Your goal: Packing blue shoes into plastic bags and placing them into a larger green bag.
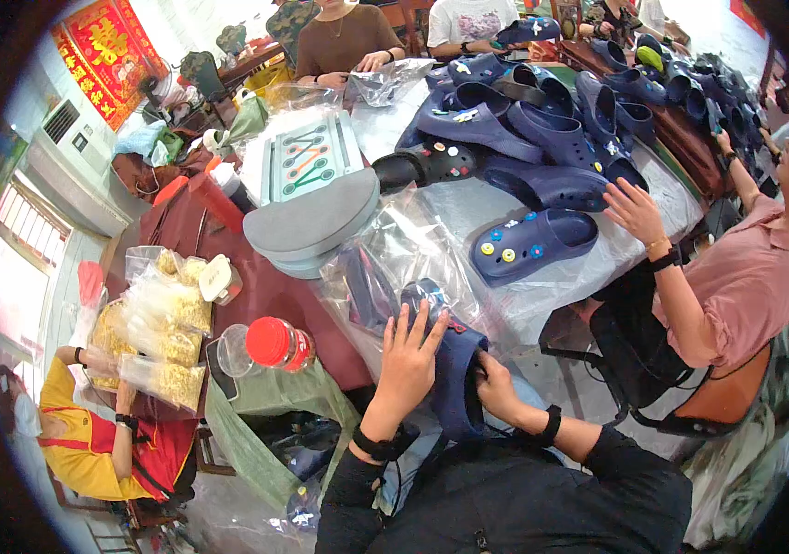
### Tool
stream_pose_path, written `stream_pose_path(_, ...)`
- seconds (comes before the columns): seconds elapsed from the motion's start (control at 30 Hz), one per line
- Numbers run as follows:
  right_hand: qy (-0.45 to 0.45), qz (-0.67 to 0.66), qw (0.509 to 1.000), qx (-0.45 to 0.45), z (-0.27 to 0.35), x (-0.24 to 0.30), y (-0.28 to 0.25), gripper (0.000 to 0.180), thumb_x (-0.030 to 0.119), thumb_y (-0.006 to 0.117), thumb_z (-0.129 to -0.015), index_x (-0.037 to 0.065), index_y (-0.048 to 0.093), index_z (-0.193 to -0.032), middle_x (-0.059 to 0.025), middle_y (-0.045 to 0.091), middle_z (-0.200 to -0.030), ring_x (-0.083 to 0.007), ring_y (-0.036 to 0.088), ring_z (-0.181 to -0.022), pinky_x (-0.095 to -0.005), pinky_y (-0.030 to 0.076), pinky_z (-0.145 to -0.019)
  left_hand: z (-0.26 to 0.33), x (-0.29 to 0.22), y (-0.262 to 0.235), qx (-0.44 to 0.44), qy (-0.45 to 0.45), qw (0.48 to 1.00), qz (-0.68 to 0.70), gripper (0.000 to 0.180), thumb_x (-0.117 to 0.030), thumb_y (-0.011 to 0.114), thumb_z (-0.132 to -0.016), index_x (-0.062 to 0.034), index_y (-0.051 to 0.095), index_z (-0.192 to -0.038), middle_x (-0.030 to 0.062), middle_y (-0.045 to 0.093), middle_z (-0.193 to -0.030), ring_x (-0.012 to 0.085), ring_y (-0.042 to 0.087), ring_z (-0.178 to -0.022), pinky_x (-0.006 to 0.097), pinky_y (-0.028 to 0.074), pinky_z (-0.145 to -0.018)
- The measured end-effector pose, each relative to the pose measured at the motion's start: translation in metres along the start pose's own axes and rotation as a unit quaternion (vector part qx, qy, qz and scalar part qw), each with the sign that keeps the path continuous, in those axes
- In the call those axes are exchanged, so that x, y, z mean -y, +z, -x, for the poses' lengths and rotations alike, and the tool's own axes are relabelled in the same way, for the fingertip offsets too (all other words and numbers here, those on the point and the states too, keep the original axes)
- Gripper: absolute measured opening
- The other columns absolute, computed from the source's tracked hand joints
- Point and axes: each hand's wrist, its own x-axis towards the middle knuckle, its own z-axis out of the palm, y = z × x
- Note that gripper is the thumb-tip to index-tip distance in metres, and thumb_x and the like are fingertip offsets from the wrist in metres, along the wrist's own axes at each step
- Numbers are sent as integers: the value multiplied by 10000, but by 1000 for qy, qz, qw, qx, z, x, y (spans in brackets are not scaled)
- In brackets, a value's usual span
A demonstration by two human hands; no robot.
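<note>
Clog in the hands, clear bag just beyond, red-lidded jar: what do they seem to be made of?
Clog: probably moulded foam or rubber; its navy surface is smooth and mostly matt, the wall thick.
Bag: thin clear plastic film, by its creases and bright glints.
Jar: shiny, likely clear plastic, though glass is possible; its glossy red lid suggests plastic.

From where I stand, a navy clog (459, 383) is tipped up at the near edge of the counter (270, 277), its foot opening turned rightward, a small red charm on its front. Just beyond, farther in from that edge, lies a crumpled clear plastic bag (427, 235), a dark blue shape showing through its left part.
</note>
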Motion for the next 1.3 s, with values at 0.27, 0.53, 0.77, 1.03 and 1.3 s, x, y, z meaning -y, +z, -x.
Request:
stream_pose_path(0.27,-34,39,998,18,-1,-11,8,490,-68,442,-778,20,480,-1259,-246,583,-1054,-420,558,-996,-429,454,-845,-22,0,3,-28,46,998,-42,542,-16,516,-784,-152,508,-1309,150,427,-1387,345,398,-1272,491,289,-1054)
stream_pose_path(0.53,-8,15,999,28,-5,-17,7,498,-47,436,-783,14,471,-1276,-258,574,-1107,-402,552,-1044,-432,440,-880,-25,14,-2,-33,49,995,-80,516,-30,516,-779,-137,526,-1284,144,516,-1300,341,471,-1208,427,369,-1009)
stream_pose_path(0.77,-2,21,999,36,-6,-4,16,519,-54,434,-778,19,458,-1292,-254,570,-1116,-404,550,-1045,-430,438,-888,-29,12,7,-62,62,996,9,486,-7,537,-757,-123,568,-1229,145,563,-1236,348,507,-1166,422,407,-976)
stream_pose_path(1.03,-17,-52,998,20,-23,10,27,634,-110,458,-711,2,400,-1332,-262,544,-1133,-429,534,-1041,-453,441,-879,-23,1,9,-15,78,996,34,428,-50,554,-788,-97,570,-1214,166,510,-1296,399,483,-1176,488,373,-996)
stream_pose_path(1.3,-85,28,996,-17,-33,-12,41,687,-135,463,-678,-25,365,-1350,-282,503,-1187,-439,514,-1059,-425,445,-895,-16,0,11,-1,17,1000,23,427,-153,540,-852,-158,529,-1279,127,431,-1387,408,413,-1239,559,321,-1008)
